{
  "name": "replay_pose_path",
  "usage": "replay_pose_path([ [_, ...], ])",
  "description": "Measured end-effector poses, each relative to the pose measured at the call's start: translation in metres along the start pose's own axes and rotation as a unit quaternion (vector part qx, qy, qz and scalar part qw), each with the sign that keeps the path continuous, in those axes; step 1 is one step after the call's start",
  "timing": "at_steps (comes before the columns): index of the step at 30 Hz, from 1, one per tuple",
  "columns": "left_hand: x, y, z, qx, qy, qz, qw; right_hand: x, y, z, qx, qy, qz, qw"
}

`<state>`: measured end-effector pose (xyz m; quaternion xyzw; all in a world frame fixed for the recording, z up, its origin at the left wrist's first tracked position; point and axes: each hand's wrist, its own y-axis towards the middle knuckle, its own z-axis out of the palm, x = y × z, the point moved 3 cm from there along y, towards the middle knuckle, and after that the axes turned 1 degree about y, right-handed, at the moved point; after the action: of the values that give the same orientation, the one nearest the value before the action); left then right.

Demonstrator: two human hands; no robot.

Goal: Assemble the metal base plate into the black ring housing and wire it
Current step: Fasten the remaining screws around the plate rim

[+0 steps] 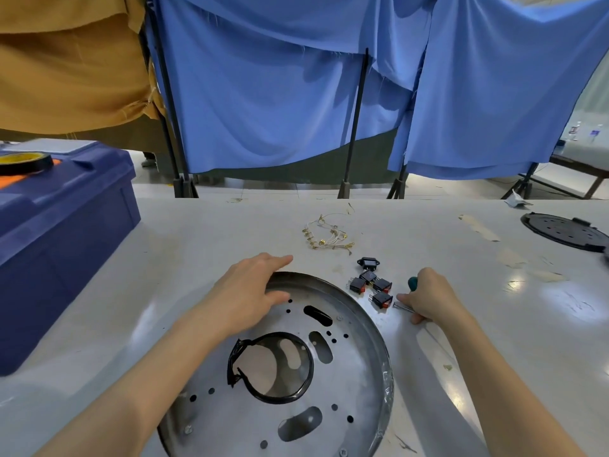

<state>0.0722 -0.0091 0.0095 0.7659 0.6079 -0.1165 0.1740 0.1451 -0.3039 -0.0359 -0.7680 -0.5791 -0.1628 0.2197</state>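
Brushed steel fills the near part of my view: one metal base plate (357, 371), round and shallowly dished with a raised rim, lies flat on the white table (494, 324), pierced by several oblong slots and many small round holes. One glossy black ring (280, 400) lines its big centre hole, torn and curled on the side nearest the left forearm. The left hand (250, 291) lies flattened on the plate's far rim, fingers straight and together, thumb resting on the inner face; it grasps nothing. The right hand (428, 300), just off the plate's right edge, is curled round one screwdriver (412, 283) — green handle poking out above the knuckles, thin metal shaft sticking out of the fist toward the plate. Just beyond that shaft tip, between the two hands, I count five small boxy black switches (382, 298) in a loose cluster, three of them showing red faces; whether they touch one another I cannot tell. Farther out from the left fingertips lies one tangled bundle of thin white wires (326, 237) with brass-coloured terminals. Well out to the right of the right hand sits one flat black disc (563, 230) — matte, dotted with small holes. Left of the left arm stands one blue plastic toolbox (66, 242), with one roll of black tape (26, 163) on its lid. Blue cloth (296, 94) hangs on black poles behind the table.
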Motion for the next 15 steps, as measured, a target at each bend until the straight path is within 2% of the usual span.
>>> replay_pose_path([
  [4, 0.02, -0.008, -0.008, 0.022, 0.057, -0.09, 0.994, 0.0, -0.003, 0.001, -0.004, -0.013, -0.014, 1.0],
  [8, 0.04, -0.016, -0.008, 0.063, 0.058, -0.158, 0.984, -0.002, -0.003, 0.001, -0.006, -0.001, -0.018, 1.0],
  [12, 0.053, -0.025, -0.017, 0.053, -0.033, -0.176, 0.982, -0.008, -0.005, -0.012, -0.047, 0.062, -0.008, 0.997],
  [15, 0.052, -0.028, -0.028, -0.011, -0.088, -0.153, 0.984, 0.003, -0.016, -0.027, -0.087, 0.146, -0.047, 0.984],
])
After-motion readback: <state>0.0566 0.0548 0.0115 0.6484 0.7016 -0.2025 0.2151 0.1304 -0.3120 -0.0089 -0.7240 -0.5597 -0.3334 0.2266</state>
